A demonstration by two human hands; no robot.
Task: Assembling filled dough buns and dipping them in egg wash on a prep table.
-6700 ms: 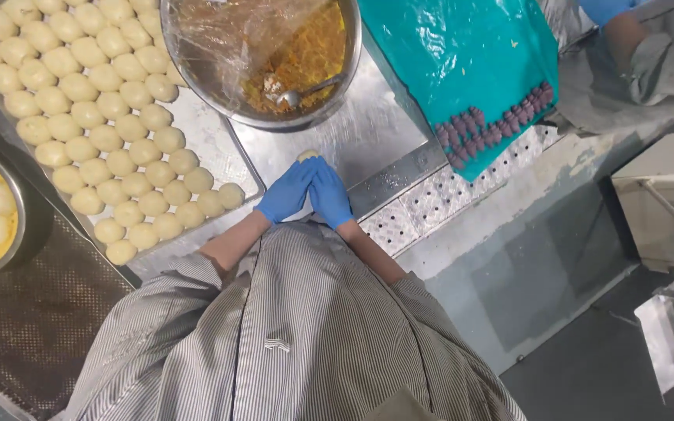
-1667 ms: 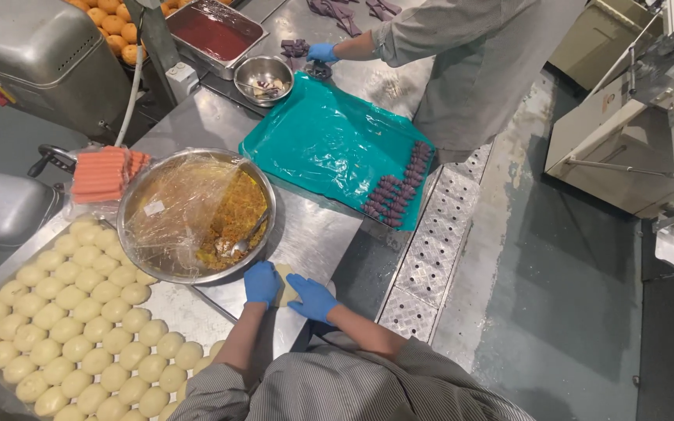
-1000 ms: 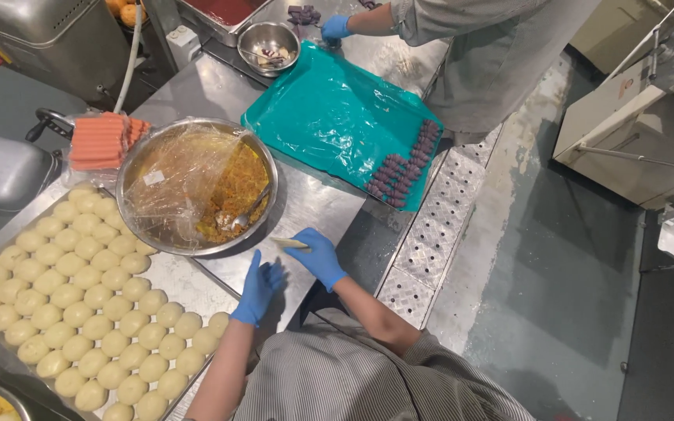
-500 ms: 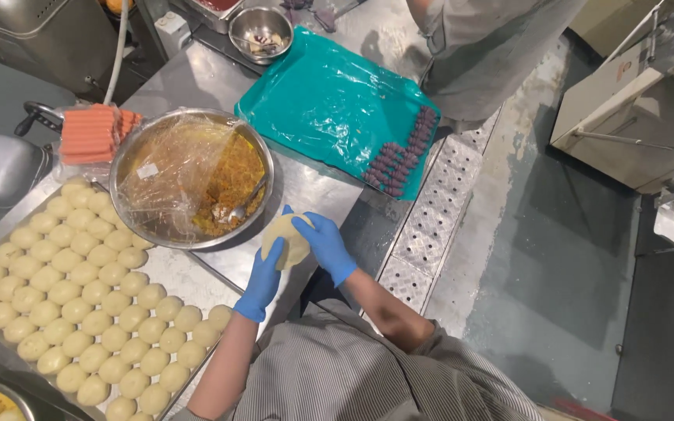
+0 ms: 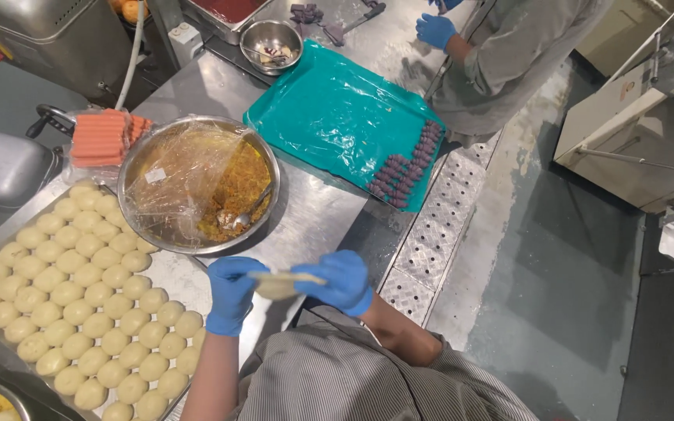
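Head view: both gloved hands hold a flattened dough disc above the near table edge.

Left hand [image 5: 232, 292] cups the dough disc [image 5: 278, 282] from below; right hand [image 5: 338, 281] pinches its rim. Advice: support the centre evenly to avoid tearing. Steel filling bowl [image 5: 196, 183] stands just beyond, dough-ball tray [image 5: 79, 288] left, teal tray [image 5: 337, 117] far right. Nothing obstructs.

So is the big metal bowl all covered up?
Partly covered: clear plastic wrap hides the left of the big metal bowl; the filling and spoon lie bare.
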